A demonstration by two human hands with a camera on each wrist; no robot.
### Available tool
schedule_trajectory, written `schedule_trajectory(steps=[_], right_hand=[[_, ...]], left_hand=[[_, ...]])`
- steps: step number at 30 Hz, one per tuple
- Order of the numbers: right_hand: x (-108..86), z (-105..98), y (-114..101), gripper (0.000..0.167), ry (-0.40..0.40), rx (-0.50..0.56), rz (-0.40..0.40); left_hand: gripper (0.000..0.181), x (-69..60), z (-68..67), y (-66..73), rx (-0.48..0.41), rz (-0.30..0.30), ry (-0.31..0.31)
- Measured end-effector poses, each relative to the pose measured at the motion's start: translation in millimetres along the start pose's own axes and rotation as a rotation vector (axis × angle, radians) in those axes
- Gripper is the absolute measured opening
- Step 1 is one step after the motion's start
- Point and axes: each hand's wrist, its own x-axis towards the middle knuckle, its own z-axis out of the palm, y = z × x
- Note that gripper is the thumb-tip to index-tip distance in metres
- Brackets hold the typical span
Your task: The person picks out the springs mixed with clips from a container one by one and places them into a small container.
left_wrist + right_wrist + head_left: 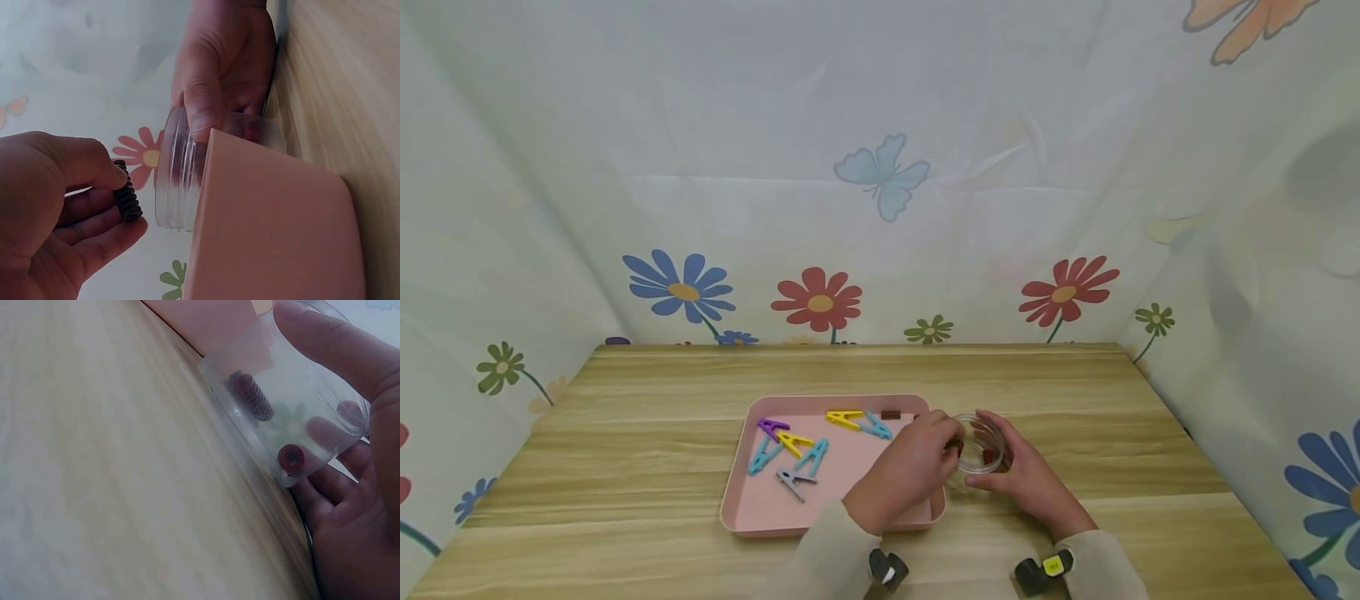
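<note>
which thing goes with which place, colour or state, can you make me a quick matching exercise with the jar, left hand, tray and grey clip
Column one
1. jar
2. left hand
3. tray
4. grey clip

Column two
A. pinches a dark spring
B. pink
C. lies inside the tray
D. clear, held in the right hand

Right pairs
1-D
2-A
3-B
4-C

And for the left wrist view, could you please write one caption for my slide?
Left hand pinches a dark coil near a clear, threaded jar held by the right hand.
</note>
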Motion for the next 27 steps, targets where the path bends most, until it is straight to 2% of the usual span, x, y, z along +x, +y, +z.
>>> schedule_trajectory(steps=[15, 27], right_hand=[[-0.8, -0.4, -1.0, 0.098, -0.008, 0.005, 0.009], [-0.5, -0.3, 1.0, 0.098, -0.003, -0.002, -0.012]], left_hand=[[0.014, -1.5, 5.4, 0.8, 0.023, 0.055, 0.013], [0.011, -0.9, 14.6, -1.7, 0.145, 0.22, 0.109]])
